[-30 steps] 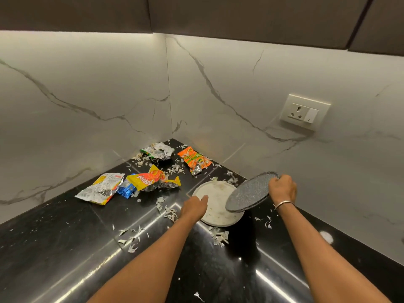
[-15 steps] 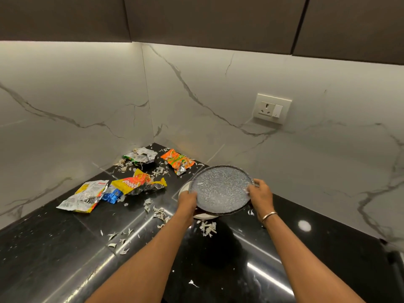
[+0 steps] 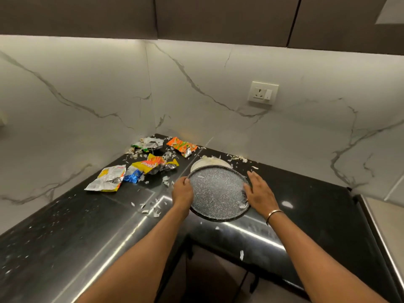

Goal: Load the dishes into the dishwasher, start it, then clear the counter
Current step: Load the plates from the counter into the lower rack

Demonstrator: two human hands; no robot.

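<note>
I have the speckled plate by 2 opposite rims, left hand pinching, right hand pressing flat-fingered; it looks stiff, breakable, likely slick.

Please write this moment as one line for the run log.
left hand: grips left rim of speckled plate | right hand: fingers straight, against right rim | white plate: on counter behind | wrappers: uncleared

A home kitchen is indicated: dark wall cabinets are hung above a marble-veined backsplash, into which a switched socket is set. A polished black corner tabletop is strewn with snack wrappers, and a speckled plate is seen over it.
</note>
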